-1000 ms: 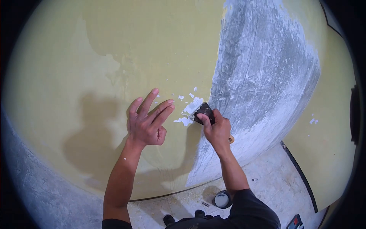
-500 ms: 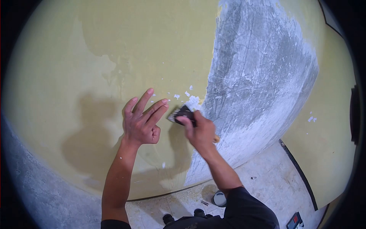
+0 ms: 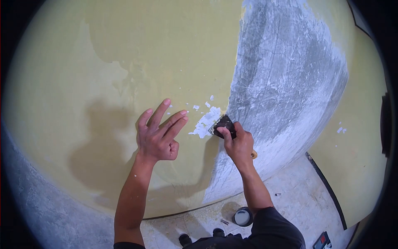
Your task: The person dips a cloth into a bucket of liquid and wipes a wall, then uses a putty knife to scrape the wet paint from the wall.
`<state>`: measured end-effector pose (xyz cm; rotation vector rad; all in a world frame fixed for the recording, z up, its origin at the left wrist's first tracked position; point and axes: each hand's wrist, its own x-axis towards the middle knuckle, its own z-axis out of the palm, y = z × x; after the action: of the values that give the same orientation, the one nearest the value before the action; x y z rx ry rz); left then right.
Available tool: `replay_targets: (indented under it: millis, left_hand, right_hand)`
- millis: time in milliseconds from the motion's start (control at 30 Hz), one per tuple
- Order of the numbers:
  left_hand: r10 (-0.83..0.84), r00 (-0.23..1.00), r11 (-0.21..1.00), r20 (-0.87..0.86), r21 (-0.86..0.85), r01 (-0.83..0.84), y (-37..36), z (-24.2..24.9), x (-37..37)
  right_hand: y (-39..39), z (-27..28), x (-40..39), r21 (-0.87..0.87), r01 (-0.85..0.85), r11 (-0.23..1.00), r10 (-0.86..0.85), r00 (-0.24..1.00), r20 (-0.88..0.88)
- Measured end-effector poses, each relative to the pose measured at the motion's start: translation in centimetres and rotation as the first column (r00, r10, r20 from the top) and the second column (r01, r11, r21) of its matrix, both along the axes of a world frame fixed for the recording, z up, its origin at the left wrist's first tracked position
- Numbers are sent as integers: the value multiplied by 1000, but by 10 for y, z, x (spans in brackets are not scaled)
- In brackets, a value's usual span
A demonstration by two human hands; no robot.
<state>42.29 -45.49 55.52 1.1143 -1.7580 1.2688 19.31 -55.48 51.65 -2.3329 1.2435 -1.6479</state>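
Note:
My right hand [image 3: 240,145] grips a putty knife [image 3: 225,125] with a dark blade and a wooden handle end showing below the palm. Its edge meets the wall at the border of a freshly bared white patch [image 3: 205,123]. Left of that patch, my left hand [image 3: 159,135] rests fingertips against the yellow painted wall [image 3: 166,45], fingers spread and holding nothing. Small white paint chips [image 3: 196,107] cling around the patch. On the right, a large grey and white stripped area [image 3: 282,79] borders the yellow paint.
A dark bucket [image 3: 242,216] with pale contents stands on the floor near my feet, beside small thin sticks [image 3: 224,222]. At the lower right lies a dark case or device with a red part [image 3: 322,240]. Black skirting [image 3: 327,189] runs along the adjoining wall.
My right hand has drawn the putty knife to the right and slightly down, uncovering a larger white patch. The left hand keeps its pose, shifted slightly right in view.

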Motion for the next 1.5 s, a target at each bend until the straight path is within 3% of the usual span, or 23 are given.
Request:
replay_targets:
  millis: [133, 333, 400, 567, 700, 900, 1033, 1100, 1333, 1467, 1500]
  left_hand:
    - [7, 1000, 1000, -9, -22, -7, -2, 2, -3]
    - [-8, 1000, 1000, -11, -8, 8, -2, 2, -2]
    - [-1, 1000, 1000, -10, -5, 1, -2, 1, -2]
    - [6, 1000, 1000, 4, -8, -6, -1, 1, -2]
    - [39, 999, 999, -9, 2, -39, -1, 2, -4]
    - [28, 999, 1000, 17, -12, -28, -1, 2, -1]
    - [31, 1000, 999, 4, -15, -30, -2, 2, -3]
    - [30, 1000, 999, -3, -18, -30, -3, 0, -4]
    - [25, 1000, 999, 10, -23, -25, -4, 0, -2]
    - [28, 1000, 999, -1, -19, -28, -3, 0, -3]
    - [29, 1000, 999, -9, -23, -29, -3, 0, -3]
  right_hand:
    - [2, 10, 11, -44, 3, 999, 0, 998, 68]
    - [2, 11, 4, 62, -50, 997, 45, 996, 80]
    - [2, 18, 19, -35, -65, 997, 69, 987, 146]
    - [5, 16, 17, 122, -112, 986, 97, 987, 126]
    - [16, 35, 46, -38, -128, 991, 132, 981, 140]
    - [-22, 8, -21, 29, -106, 994, 96, 966, 240]
    - [-28, 24, -37, 144, 6, 990, -16, 998, 68]
    - [-26, 39, -17, -60, -5, 998, 11, 995, 101]
    - [-16, 38, -18, 46, -18, 999, 15, 998, 58]
    - [-5, 65, 7, -123, -32, 992, 33, 999, 3]
    - [0, 70, 5, -63, -32, 997, 30, 999, -26]
